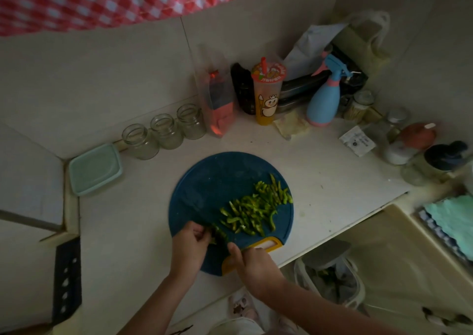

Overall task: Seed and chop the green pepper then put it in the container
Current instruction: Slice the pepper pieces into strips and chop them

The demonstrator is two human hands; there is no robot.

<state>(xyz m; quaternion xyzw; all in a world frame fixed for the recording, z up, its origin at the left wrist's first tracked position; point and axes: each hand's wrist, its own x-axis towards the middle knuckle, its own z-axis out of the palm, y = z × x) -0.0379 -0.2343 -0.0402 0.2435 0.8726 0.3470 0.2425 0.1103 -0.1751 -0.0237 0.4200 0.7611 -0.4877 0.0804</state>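
l hand (190, 242) curled on the uncut pepper end (217, 234) at the near edge of the blue board (204, 176), pinning it for the cut. r hand (253, 260) was fisted, forefinger out, prob on a knife, blade too dark to see. cut strips (256, 206) lay mid-right, clear of the work. container (94, 168) sat well apart, far left.

Little here that we can read. Drink cup (266, 96) at the back of the tabletop (320, 181): red band under the rim carrying pale characters, too blurred for us to make out; below it a printed cartoon figure wearing a crown. White sachet (357, 141) further right: dark print, too small to read.
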